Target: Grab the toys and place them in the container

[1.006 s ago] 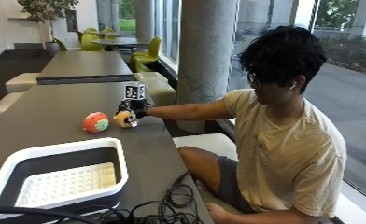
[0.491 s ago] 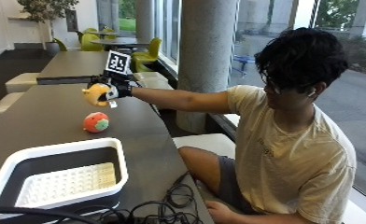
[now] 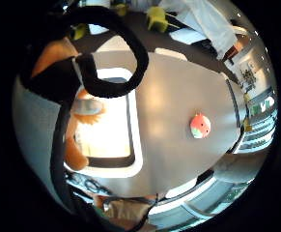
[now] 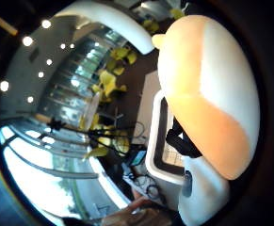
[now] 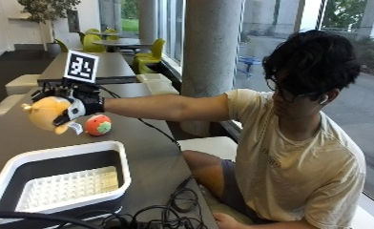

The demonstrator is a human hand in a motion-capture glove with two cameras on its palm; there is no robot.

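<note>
On a long dark grey worktop [image 5: 155,157], running away from the camera toward more tables, yellow-green chairs [image 5: 150,50] and a potted plant [image 5: 44,9] at the far end. Large windows on the person's side; a thick round concrete column [image 5: 211,57] stands just beyond the worktop edge. White cushioned benches [image 5: 15,86] line the far side.

The gloved right hand [image 5: 82,106] is raised above the worktop with the arm stretched out, fingers curled round a yellow-orange plush toy [image 5: 47,113]. The toy is clear of the surface, held in the air beyond the far rim of the white-rimmed dark plastic container [image 5: 120,164]. A small white tag hangs under the toy; no writing on it can be read. The thumb side palm view is mostly filled by the toy's pale orange body [image 4: 207,94], with the container's rim [image 4: 153,155] beneath.

A second toy, a round red plush ball with a green patch [image 5: 98,125], lies on the worktop, near the held toy and well apart from the container. The little finger side view shows it alone on bare surface [image 3: 200,125].

The container has a white perforated tray in its bottom [image 5: 66,188]. Its near-left corner is cut off by the frame. Black cables [image 5: 155,214] tangle on the worktop at the near edge, crossing in front of the container.
</note>
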